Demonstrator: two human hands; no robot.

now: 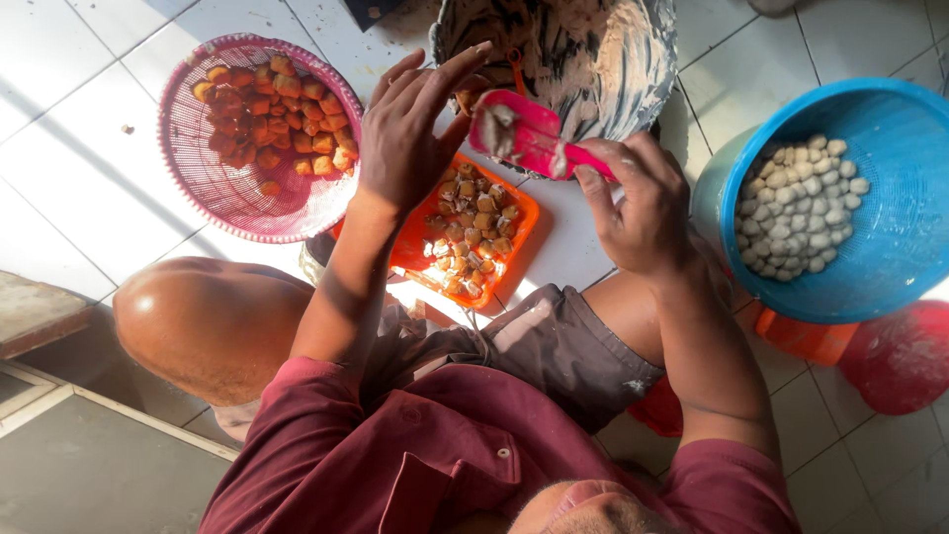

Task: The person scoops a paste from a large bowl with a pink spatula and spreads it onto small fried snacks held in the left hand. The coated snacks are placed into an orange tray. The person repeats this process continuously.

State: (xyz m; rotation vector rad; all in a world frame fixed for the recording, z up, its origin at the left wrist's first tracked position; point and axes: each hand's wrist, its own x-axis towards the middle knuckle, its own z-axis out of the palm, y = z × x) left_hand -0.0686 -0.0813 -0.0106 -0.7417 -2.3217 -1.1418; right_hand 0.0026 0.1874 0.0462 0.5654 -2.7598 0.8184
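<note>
— What's the right hand (pixel 641 203) doing?
— Its fingers are closed around a pink plastic spatula (pixel 529 135) smeared with pale paste, above the orange square tray of fried tofu cubes (pixel 515 220).
— And the left hand (pixel 407 133)?
— Fingers spread; it seems to pinch one small piece, though that is partly hidden.
</note>
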